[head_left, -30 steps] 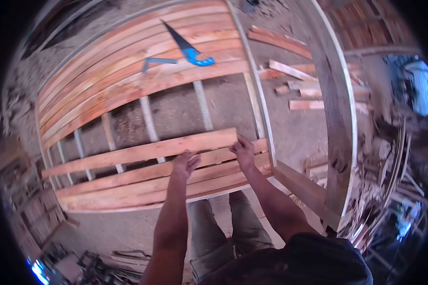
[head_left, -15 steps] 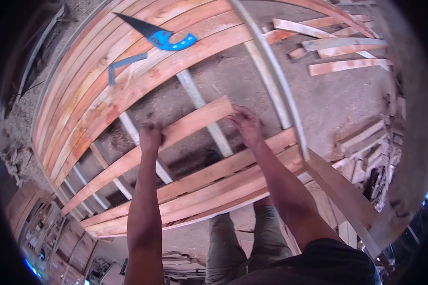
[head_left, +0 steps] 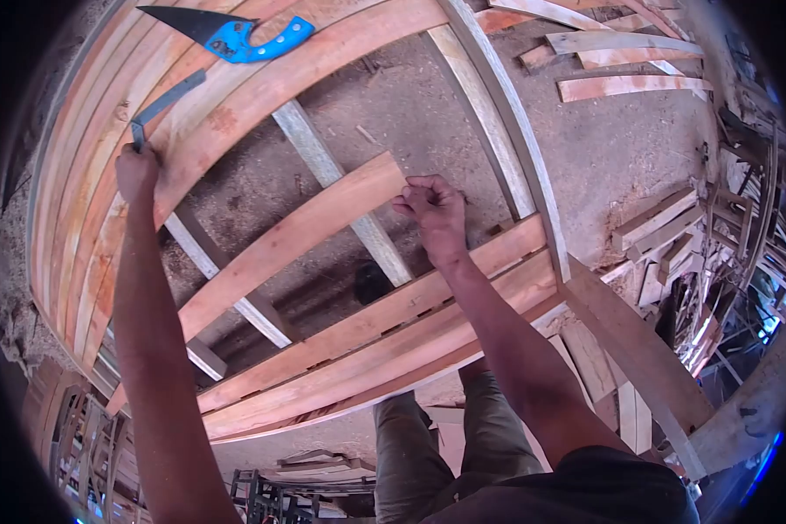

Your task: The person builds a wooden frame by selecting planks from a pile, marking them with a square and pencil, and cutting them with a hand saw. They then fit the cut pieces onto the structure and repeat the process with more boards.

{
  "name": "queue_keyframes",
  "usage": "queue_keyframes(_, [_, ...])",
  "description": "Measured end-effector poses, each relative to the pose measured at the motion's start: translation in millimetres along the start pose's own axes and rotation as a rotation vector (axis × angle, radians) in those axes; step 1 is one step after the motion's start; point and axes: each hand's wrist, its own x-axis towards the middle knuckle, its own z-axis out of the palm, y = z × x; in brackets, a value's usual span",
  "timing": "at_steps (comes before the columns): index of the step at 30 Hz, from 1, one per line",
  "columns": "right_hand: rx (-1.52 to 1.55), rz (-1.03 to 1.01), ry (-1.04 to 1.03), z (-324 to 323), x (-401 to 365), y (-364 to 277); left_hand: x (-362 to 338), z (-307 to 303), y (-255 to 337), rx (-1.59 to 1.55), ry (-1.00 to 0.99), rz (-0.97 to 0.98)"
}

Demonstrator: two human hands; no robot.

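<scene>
My left hand (head_left: 137, 175) is closed on the short arm of a metal try square (head_left: 171, 96), which lies on the boards at the upper left. A loose wooden plank (head_left: 301, 227) rests slantwise across the frame's crosspieces. Close by the plank's right end is my right hand (head_left: 435, 218), its fingers curled in a pinch. Whatever that hand pinches, if anything, is too small or hidden to make out. A handsaw with a blue handle (head_left: 258, 42) and dark blade lies on the boards beyond the square.
Pale crosspieces (head_left: 341, 188) run beneath the planks, with gaps between them down to the dusty ground. A long rail (head_left: 511, 113) bounds the frame at right. Offcuts (head_left: 633, 86) lie at the upper right, and more wood pieces (head_left: 659, 223) are heaped below them.
My left hand has left the loose plank and moved up and left to the try square. My right hand stays by the plank's end, its fingers now more curled. The view has shifted.
</scene>
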Motion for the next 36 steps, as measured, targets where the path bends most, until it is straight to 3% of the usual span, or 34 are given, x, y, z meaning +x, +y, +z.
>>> queue_keyframes(2, [-0.008, -0.008, 0.032, -0.1, -2.0, 3.1, 4.4, 3.0, -19.0, -0.023, -0.026, 0.025])
queue_keyframes(5, [-0.103, 0.076, 0.078, -7.0, -13.1, -5.7, -39.2, -6.4, -28.2, -0.155, 0.099, -0.099])
queue_keyframes(8, [0.0, -0.043, 0.147, 3.8, -43.8, -73.9, -108.6, -16.0, -11.5, -0.313, 0.209, 0.033])
queue_keyframes(10, [0.058, -0.12, 0.131, 12.7, -70.7, -136.8, -178.2, -54.4, 50.0, -0.521, 0.115, 0.251])
queue_keyframes(12, [0.069, -0.397, -0.1, 14.3, -100.0, -199.5, -231.8, -34.7, 83.9, -0.637, 0.184, 0.543])
queue_keyframes(13, [0.086, -0.477, -0.176, 12.9, -121.5, -231.9, -258.0, -40.6, 109.9, -0.548, 0.176, 0.587])
queue_keyframes(15, [0.135, -0.628, -0.342, 10.3, -164.9, -296.7, -296.6, -45.0, 153.2, -0.516, 0.052, 0.582])
queue_keyframes(19, [0.127, -0.793, -0.569, 0.2, -215.1, -358.7, -326.7, -27.0, 204.2, -0.529, 0.094, 0.475])
queue_keyframes(25, [0.098, -0.83, -0.554, -24.4, -228.5, -364.2, -316.0, -19.3, 210.3, -0.574, 0.085, 0.427])
queue_keyframes(28, [0.09, -0.804, -0.493, -36.5, -219.3, -351.8, -257.5, -6.2, 174.1, -0.49, 0.422, 0.375])
queue_keyframes(30, [0.066, -0.759, -0.441, -38.3, -207.1, -335.2, -203.4, -7.9, 139.7, -0.532, 0.409, 0.191])
queue_keyframes(31, [0.033, -0.721, -0.399, -37.5, -199.5, -326.3, -181.7, -10.0, 124.7, -0.534, 0.422, 0.086])
queue_keyframes(32, [0.003, -0.681, -0.351, -36.0, -191.0, -315.9, -153.0, -13.2, 104.0, -0.486, 0.299, -0.035])
queue_keyframes(34, [-0.123, -0.504, -0.194, -26.0, -163.6, -280.6, -114.2, -17.2, 82.4, -0.354, 0.318, -0.192])
queue_keyframes(36, [-0.323, -0.204, -0.015, -12.5, -131.1, -238.1, -73.3, -12.6, 45.7, -0.257, 0.172, -0.145])
